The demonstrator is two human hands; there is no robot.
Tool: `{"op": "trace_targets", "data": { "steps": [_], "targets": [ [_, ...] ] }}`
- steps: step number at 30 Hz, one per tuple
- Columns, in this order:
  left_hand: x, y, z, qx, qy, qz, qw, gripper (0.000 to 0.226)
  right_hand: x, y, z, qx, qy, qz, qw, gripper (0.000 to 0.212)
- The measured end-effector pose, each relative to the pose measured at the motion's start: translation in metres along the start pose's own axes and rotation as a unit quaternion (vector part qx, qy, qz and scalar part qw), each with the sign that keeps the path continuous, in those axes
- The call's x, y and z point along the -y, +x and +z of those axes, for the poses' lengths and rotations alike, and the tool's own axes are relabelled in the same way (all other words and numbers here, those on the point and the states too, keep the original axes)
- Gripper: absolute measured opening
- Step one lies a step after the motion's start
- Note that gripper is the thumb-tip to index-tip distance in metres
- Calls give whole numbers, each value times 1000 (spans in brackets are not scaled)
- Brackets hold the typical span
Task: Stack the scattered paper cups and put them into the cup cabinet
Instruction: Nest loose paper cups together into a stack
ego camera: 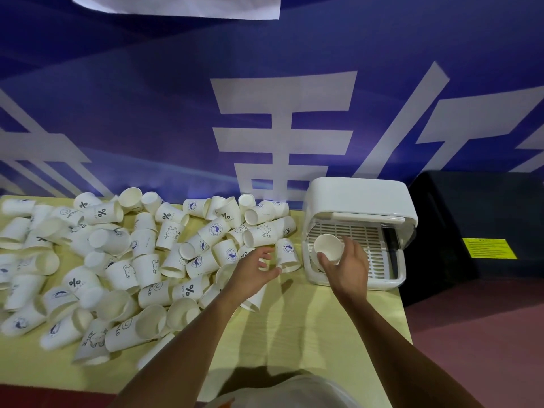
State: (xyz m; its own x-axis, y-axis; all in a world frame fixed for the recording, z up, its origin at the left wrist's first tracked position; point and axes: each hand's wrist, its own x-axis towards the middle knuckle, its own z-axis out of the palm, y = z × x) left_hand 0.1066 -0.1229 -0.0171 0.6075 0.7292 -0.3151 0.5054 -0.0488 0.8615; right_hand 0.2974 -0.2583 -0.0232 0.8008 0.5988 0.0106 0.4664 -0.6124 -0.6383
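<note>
Yellow table [294, 334]: many white printed paper cups [141, 254] lying scattered across its left and middle; white cup cabinet [359, 195] at the right end, lid raised, slatted tray showing. Right hand [350, 269] grips one cup [328, 245] at the cabinet's opening; left hand [253, 275] hovers with fingers spread over the pile's right edge. Behind: blue banner [147, 113] with white characters; right of the cabinet, a black case [477, 225] bearing a yellow label [488, 248].

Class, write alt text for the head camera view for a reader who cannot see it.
The right hand holds a paper cup in front of the open white cup cabinet; the left hand hovers beside the scattered cups heaped on the yellow table.
</note>
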Motion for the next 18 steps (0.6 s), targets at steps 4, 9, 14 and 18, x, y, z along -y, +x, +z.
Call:
{"op": "trace_targets", "data": {
  "steps": [4,9,14,18],
  "targets": [
    [5,-12,-1,-15,-7,-2,1000,49,17,-11,8,13,22,-96,995,52],
    [25,-42,-14,-70,-19,-31,997,42,46,-31,36,101,48,-155,981,49],
    [53,-83,-51,-150,-16,-60,987,42,85,-57,72,211,56,-213,952,51],
    [80,-108,-93,-208,-14,-75,975,38,123,-80,100,264,55,-235,934,50]
  ]
}}
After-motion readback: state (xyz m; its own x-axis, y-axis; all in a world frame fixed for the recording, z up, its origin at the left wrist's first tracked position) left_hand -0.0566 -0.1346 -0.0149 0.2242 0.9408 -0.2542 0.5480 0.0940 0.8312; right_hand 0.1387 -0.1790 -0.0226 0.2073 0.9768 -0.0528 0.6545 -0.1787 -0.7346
